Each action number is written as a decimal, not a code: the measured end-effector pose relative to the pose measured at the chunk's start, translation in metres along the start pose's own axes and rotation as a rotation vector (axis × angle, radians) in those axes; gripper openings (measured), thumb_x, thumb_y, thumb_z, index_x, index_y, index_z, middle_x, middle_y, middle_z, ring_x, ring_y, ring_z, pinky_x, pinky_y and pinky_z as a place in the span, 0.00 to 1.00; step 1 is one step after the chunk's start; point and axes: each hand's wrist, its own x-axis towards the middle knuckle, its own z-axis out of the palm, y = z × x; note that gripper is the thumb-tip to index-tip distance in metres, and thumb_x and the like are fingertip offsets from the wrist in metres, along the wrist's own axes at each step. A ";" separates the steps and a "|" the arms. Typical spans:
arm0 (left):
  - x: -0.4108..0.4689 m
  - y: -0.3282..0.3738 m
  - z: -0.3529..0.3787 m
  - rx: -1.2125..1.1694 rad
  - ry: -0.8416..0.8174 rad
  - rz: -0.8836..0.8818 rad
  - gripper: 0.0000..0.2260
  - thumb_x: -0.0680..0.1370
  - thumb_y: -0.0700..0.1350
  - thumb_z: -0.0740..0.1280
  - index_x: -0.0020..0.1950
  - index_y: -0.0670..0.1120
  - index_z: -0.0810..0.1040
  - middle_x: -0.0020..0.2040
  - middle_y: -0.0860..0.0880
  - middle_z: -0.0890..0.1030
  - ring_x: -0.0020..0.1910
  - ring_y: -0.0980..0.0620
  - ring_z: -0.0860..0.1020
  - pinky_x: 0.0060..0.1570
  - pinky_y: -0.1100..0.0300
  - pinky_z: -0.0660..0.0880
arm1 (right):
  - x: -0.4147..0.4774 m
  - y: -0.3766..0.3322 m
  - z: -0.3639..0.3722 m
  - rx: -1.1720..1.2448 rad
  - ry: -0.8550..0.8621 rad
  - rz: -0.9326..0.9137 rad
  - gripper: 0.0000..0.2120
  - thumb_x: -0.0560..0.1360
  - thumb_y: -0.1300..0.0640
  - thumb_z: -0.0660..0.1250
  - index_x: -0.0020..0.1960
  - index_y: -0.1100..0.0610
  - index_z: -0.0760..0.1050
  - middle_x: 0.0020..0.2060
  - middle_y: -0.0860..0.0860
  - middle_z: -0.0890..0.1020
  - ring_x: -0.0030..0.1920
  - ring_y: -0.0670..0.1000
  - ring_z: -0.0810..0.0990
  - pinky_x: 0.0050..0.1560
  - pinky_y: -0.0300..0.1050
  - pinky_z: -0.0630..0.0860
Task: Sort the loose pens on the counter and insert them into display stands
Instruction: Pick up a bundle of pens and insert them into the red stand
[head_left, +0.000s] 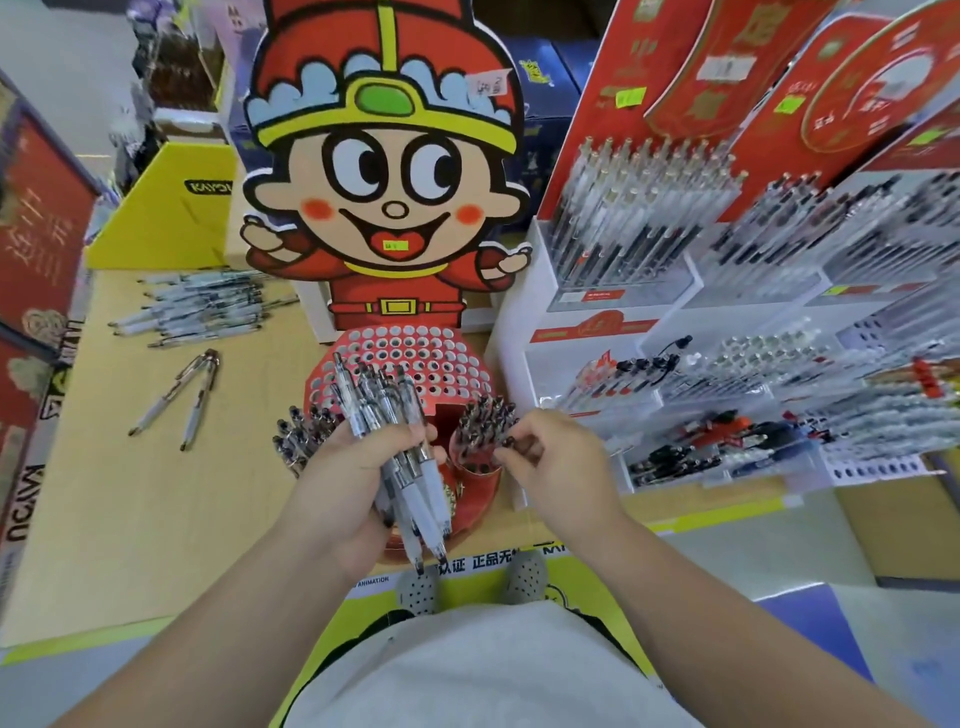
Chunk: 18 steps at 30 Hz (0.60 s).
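Left hand (358, 467) curls around a bundle of pens (402, 457) and grips it mid-barrel. The barrels are clear plastic with white rubbery grips, clicker ends up, tips down toward the counter edge. Right hand (558, 462) has bent fingers, and thumb and forefinger pinch the dark top of a single pen (519, 444) at the rim of a pen cluster (483, 418). That cluster stands upright in the red display stand (415, 353), a rounded, tiered cardboard piece punched with rows of round holes, mostly unfilled at the back. More inserted pens (301, 434) stand at its left edge, just beside the left hand. A flat glossy cartoon cutout (384, 182) rises behind the stand. The loose pen pile (197, 306) lies far left on the smooth tan counter (130, 493), with two separate pens (179, 400) nearer, angled into a V. White tiered racks (670, 312) on the right hold dense slanted rows of pens. A yellow cardboard box (171, 213) sits at the back left.
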 end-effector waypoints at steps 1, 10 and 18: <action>0.000 0.000 0.001 0.000 -0.001 -0.002 0.15 0.77 0.36 0.69 0.64 0.37 0.78 0.45 0.42 0.85 0.36 0.50 0.84 0.29 0.58 0.78 | 0.000 0.000 0.001 -0.001 0.002 0.008 0.08 0.72 0.56 0.77 0.44 0.54 0.78 0.36 0.43 0.75 0.35 0.39 0.73 0.36 0.33 0.68; -0.002 0.003 0.004 -0.005 -0.020 0.015 0.13 0.78 0.36 0.68 0.62 0.39 0.79 0.45 0.43 0.85 0.36 0.50 0.84 0.31 0.58 0.79 | 0.002 -0.001 -0.002 -0.010 -0.037 0.033 0.12 0.74 0.54 0.75 0.43 0.50 0.72 0.32 0.41 0.74 0.33 0.41 0.73 0.33 0.34 0.67; -0.004 0.004 0.010 0.048 -0.055 0.070 0.09 0.77 0.33 0.69 0.54 0.44 0.79 0.43 0.44 0.86 0.38 0.48 0.85 0.42 0.52 0.79 | 0.001 -0.002 0.002 0.006 0.039 0.086 0.15 0.73 0.57 0.75 0.36 0.51 0.69 0.28 0.45 0.74 0.30 0.45 0.74 0.31 0.43 0.70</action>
